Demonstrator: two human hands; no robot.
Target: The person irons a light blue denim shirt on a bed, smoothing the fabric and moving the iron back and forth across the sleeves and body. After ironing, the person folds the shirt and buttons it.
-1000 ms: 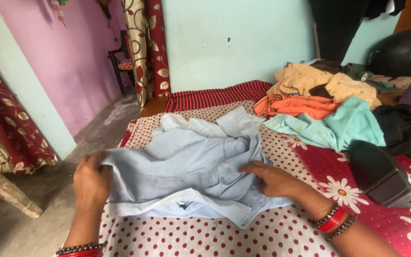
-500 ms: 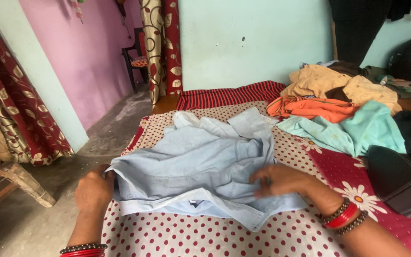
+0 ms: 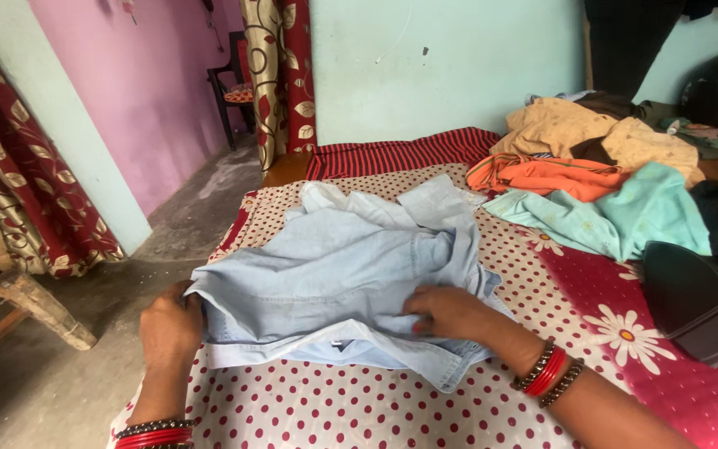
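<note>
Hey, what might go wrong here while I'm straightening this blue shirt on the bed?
1. The iron sits on the bedcover close to your right hand; a sweep of that arm could knock it.
2. The shirt is bunched in folds near its middle, so smoothing it as it lies may set creases.
3. Your left hand grips the shirt at the bed's edge; it might slip toward the floor.
</note>
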